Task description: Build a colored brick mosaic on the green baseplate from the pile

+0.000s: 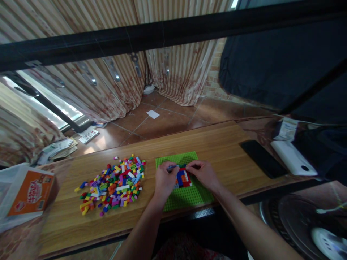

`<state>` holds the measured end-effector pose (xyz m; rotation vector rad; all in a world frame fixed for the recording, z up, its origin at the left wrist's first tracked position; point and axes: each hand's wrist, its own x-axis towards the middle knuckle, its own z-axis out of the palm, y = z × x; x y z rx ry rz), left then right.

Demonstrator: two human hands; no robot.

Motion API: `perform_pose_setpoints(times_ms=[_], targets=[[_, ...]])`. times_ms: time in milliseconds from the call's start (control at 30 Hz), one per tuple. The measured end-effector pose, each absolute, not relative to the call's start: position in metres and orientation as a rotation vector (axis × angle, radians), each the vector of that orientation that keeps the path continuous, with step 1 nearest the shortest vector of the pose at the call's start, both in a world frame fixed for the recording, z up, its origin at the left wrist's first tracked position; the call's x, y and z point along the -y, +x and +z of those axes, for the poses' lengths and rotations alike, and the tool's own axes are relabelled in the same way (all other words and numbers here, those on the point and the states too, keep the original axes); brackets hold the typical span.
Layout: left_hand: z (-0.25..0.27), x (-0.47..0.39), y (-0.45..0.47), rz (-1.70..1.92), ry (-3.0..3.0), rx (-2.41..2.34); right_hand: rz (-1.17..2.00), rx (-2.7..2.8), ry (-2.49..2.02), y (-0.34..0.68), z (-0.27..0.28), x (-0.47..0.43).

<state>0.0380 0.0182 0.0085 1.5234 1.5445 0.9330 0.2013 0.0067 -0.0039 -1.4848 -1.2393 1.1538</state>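
A green studded baseplate lies on the wooden table, with a small patch of red, blue and orange toy bricks built on its middle. At the patch's left side is my left hand, closed with a dark toy brick between thumb and fingers. My right hand reaches in from the right, fingertips pinched at the upper edge of the patch. Whatever they grip is too small to make out. Both hands cover parts of the baseplate.
A wide pile of loose mixed bricks spreads over the table's left half. A clear plastic box with an orange label stands at far left. To the right lie a black phone-like slab and a white device.
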Motion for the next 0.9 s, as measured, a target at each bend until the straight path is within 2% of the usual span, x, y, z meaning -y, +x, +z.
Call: perform_pose_setpoints(times_ms=[367, 567, 900], targets=[[-0.001, -0.014, 0.031, 0.994, 1.695, -1.507, 1.342, 1.184, -1.425, 0.208, -0.005, -0.011], [-0.004, -0.012, 0.037, 1.039, 1.668, -1.591, 1.189, 1.337, -1.552, 0.208, -0.012, -0.015], [-0.002, 0.003, 0.04, 1.146, 1.741, -1.621, 1.153, 1.477, -1.65, 0.209, -0.001, -0.014]])
